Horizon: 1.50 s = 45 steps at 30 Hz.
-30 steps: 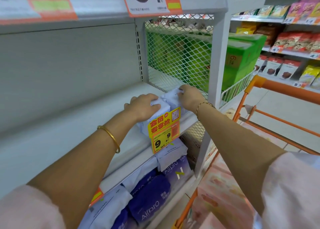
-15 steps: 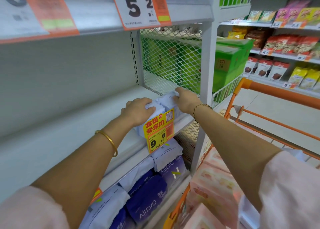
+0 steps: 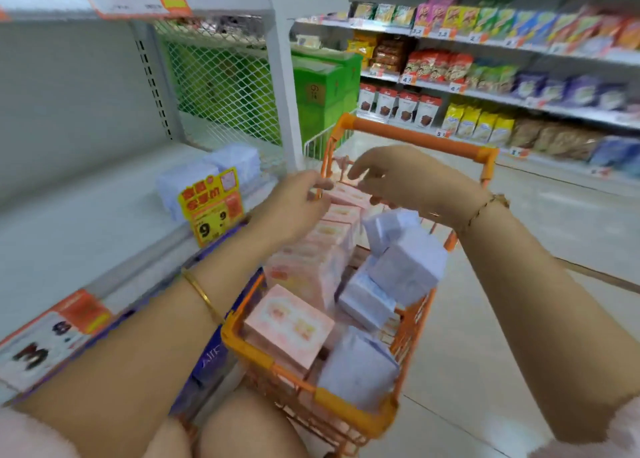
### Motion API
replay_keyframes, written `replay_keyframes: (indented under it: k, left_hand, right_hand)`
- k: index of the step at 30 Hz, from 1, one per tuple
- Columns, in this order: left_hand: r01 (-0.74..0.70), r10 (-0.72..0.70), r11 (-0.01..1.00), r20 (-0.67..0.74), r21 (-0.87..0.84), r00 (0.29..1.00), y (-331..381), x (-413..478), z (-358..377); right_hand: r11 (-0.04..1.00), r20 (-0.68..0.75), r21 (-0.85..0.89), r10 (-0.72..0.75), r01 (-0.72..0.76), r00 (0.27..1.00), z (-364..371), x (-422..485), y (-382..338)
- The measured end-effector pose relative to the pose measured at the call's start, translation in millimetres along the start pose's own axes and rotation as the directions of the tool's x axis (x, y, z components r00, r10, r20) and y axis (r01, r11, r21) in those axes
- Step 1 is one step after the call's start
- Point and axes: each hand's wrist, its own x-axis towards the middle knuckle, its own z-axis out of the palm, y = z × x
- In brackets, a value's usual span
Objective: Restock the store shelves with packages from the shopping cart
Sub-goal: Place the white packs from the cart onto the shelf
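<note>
Boxy packages point(image 3: 408, 267) fill orange wire cart point(image 3: 348, 407).

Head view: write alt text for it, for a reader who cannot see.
A person's left hand and right hand hover over an orange shopping cart packed with pink boxes and pale lilac packages. Beside it on the left, two more packages sit on a white shelf behind a yellow price tag.

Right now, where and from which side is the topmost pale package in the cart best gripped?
Probably its two broad side faces, from above: the pale package lies tilted atop the pile, its top bare, beside the pink boxes.
</note>
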Motion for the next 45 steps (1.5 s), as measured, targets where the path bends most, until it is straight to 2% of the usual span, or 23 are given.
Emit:
replay_keyframes:
  k: [3,6,8,15,18,20,23,25,27,28,30,32,34,37,39,42,45]
  left_hand:
    - [-0.043,0.039,0.999,0.141,0.026,0.989,14.3,-14.4,29.7]
    - [-0.033,0.024,0.998,0.183,0.049,0.983,19.8,-25.2,40.2]
    - [-0.015,0.007,0.999,0.195,0.042,0.981,23.0,-30.1,39.9]
    - [0.002,-0.013,0.998,0.175,0.061,0.985,28.0,-30.0,36.9]
    - [-0.006,0.004,1.000,0.208,0.011,0.978,30.4,-29.3,38.3]
    - [-0.014,0.017,1.000,0.284,-0.012,0.959,29.0,-29.1,38.0]
    - [-0.061,0.068,0.998,0.309,-0.032,0.948,35.9,-31.1,34.3]
    - [-0.051,0.059,0.998,0.194,-0.046,0.979,39.4,-29.2,24.9]
    - [0.031,-0.025,0.997,0.080,-0.074,0.996,34.0,-23.2,3.9]
    - [0.099,-0.088,0.979,0.072,-0.176,0.994,28.2,-21.2,-10.4]
    - [0.201,-0.169,0.837,0.108,-0.509,0.980,12.4,-20.5,-38.8]
    - [0.241,-0.222,0.673,0.119,-0.700,0.968,-6.7,-22.0,-61.6]
    - [0.249,-0.239,0.639,0.120,-0.727,0.964,-25.0,-24.8,-81.3]
    - [0.246,-0.266,0.620,0.096,-0.745,0.959,-45.6,-27.5,-108.6]
    - [0.226,-0.296,0.647,0.034,-0.728,0.955,-55.2,-24.2,-124.5]
    - [0.188,-0.336,0.782,-0.147,-0.594,0.930,-69.2,-13.0,-146.4]
    - [0.123,-0.301,0.880,-0.337,-0.459,0.892,-91.2,6.0,-168.0]
  right_hand:
    - [0.986,0.026,-0.112,0.128,-0.124,0.991,26.0,-39.6,31.3]
    - [0.948,0.024,-0.182,0.270,-0.261,0.963,55.4,-52.8,51.9]
    - [0.930,0.005,-0.202,0.316,-0.308,0.949,68.9,-50.6,64.5]
    - [0.893,0.038,-0.090,0.445,-0.441,0.895,83.8,-39.9,94.9]
    - [0.899,-0.053,-0.053,0.432,-0.435,0.900,73.0,-42.2,89.0]
    - [0.905,-0.084,0.071,0.425,-0.420,0.901,56.7,-42.4,77.4]
    - [0.884,-0.038,0.346,0.348,-0.314,0.937,28.7,-34.5,51.5]
    - [0.839,-0.011,0.493,0.270,-0.229,0.963,15.6,-24.7,32.9]
    - [0.787,0.008,0.584,0.237,-0.197,0.971,8.1,-12.7,17.6]
    - [0.762,0.008,0.622,0.220,-0.177,0.975,6.2,-5.8,11.3]
    - [0.708,0.006,0.696,0.161,-0.119,0.987,6.5,10.9,-1.8]
    - [0.690,-0.004,0.721,0.090,-0.060,0.996,11.6,29.9,-18.7]
    - [0.706,0.033,0.707,0.005,-0.027,0.999,19.4,49.8,-37.3]
    - [0.713,0.180,0.701,-0.151,-0.019,0.972,29.8,78.6,-63.4]
    - [0.673,0.223,0.740,-0.247,0.001,0.943,36.4,99.1,-79.6]
    - [0.633,0.092,0.762,-0.316,0.138,0.944,42.9,133.2,-104.2]
    - [0.606,-0.050,0.756,-0.324,0.248,0.945,49.0,166.4,-127.8]
